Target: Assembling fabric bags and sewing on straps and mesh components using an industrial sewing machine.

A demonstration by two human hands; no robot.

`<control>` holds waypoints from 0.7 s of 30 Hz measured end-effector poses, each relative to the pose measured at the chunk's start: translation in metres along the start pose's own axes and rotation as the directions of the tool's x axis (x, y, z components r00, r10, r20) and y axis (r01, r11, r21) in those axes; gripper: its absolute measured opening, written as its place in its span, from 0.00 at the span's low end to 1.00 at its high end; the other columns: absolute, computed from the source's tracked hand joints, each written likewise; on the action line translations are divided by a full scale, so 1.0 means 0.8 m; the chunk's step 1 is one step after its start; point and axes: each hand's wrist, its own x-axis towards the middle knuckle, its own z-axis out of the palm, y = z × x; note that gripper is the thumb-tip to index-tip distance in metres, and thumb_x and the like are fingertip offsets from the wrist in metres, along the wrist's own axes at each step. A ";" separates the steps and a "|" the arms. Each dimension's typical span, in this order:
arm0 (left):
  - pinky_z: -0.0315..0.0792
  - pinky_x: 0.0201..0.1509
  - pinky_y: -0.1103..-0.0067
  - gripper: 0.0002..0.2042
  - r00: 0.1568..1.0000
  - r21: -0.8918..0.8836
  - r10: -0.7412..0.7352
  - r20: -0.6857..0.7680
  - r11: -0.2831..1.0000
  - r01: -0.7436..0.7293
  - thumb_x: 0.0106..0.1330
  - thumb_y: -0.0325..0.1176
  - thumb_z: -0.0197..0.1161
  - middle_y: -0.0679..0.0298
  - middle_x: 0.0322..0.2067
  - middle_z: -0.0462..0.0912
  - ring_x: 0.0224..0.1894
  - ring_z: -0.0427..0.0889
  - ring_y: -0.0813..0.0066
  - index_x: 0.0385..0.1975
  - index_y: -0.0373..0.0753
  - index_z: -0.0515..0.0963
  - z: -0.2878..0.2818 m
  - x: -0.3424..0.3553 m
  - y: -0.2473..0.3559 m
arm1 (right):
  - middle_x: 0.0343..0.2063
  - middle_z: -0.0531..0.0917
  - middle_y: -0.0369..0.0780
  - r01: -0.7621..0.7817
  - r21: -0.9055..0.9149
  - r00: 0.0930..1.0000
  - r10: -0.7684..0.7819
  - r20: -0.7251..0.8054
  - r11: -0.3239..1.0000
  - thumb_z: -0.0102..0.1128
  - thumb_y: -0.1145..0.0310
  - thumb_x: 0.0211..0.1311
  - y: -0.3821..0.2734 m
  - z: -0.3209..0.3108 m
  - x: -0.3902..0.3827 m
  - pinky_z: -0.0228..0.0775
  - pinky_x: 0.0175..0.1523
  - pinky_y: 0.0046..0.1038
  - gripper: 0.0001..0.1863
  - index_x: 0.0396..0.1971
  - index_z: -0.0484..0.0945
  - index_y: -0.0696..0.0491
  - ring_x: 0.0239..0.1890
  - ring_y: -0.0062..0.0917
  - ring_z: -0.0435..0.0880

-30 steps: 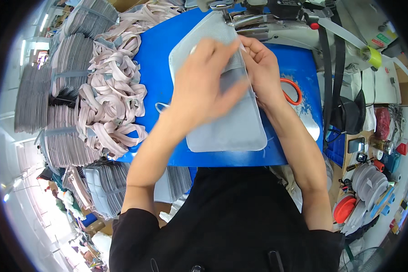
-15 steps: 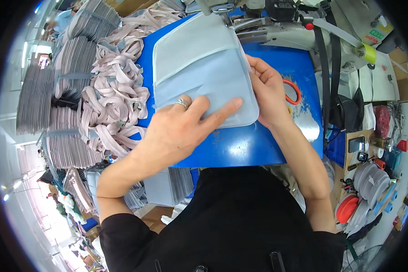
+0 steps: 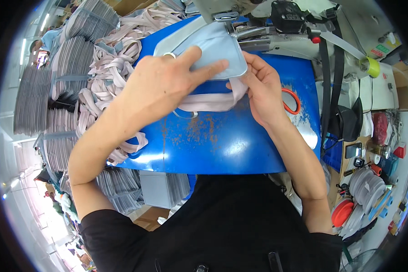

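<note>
A light blue fabric panel (image 3: 220, 47) with a rounded corner lies under the sewing machine's head (image 3: 226, 16). My left hand (image 3: 165, 81), wearing a ring, rests on the panel with its fingers apart and the index finger stretched along it. At the panel's right corner my right hand (image 3: 263, 84) is closed, its thumb and fingers pinching a pale pink zipper strip (image 3: 211, 102) against the edge. The strip curves back below the panel to the left, and a thin pale loop hangs under it. The fingertips of my right hand are partly hidden.
The blue worktable (image 3: 195, 154) carries orange-handled scissors (image 3: 291, 100) on the right. A heap of pale pink strips (image 3: 115, 68) lies at the left, beside tall stacks of grey panels (image 3: 31, 99). Black straps (image 3: 326, 86) hang at the right.
The panel has moved away from me, further under the machine head, and the pink strip now shows below it. My left hand has slid up and left; my right hand stays at the edge.
</note>
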 end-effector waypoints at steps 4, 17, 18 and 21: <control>0.80 0.31 0.73 0.34 0.998 0.056 0.046 -0.031 0.997 -0.044 0.65 0.25 0.66 0.60 0.43 0.78 0.29 0.84 0.68 0.71 0.65 0.75 0.006 0.021 -0.031 | 0.45 0.88 0.39 0.006 -0.039 0.999 -0.008 -0.033 0.999 0.61 0.72 0.75 0.004 0.000 0.019 0.85 0.48 0.26 0.20 0.63 0.77 0.61 0.42 0.20 0.88; 0.81 0.31 0.61 0.16 0.995 -0.004 0.045 0.086 0.999 -0.045 0.62 0.32 0.61 0.50 0.34 0.84 0.30 0.88 0.51 0.48 0.35 0.84 -0.028 0.058 -0.020 | 0.41 0.89 0.40 0.075 -0.071 0.990 -0.083 -0.116 0.995 0.63 0.71 0.75 0.018 0.000 0.037 0.87 0.45 0.28 0.14 0.55 0.80 0.61 0.37 0.20 0.88; 0.81 0.31 0.61 0.16 0.997 -0.013 0.033 0.068 0.999 -0.032 0.62 0.32 0.61 0.50 0.34 0.84 0.30 0.88 0.50 0.47 0.34 0.84 -0.026 0.059 -0.016 | 0.42 0.89 0.40 0.084 -0.064 0.990 -0.090 -0.111 0.994 0.64 0.71 0.75 0.019 0.000 0.037 0.87 0.45 0.29 0.14 0.55 0.80 0.61 0.37 0.20 0.89; 0.82 0.37 0.65 0.12 0.980 -0.034 -0.092 0.177 0.994 0.100 0.63 0.29 0.63 0.51 0.36 0.86 0.36 0.89 0.55 0.44 0.34 0.84 -0.013 0.060 -0.001 | 0.42 0.89 0.41 0.093 -0.057 0.989 -0.098 -0.109 0.994 0.63 0.71 0.75 0.020 -0.001 0.037 0.87 0.45 0.28 0.14 0.55 0.80 0.61 0.38 0.21 0.89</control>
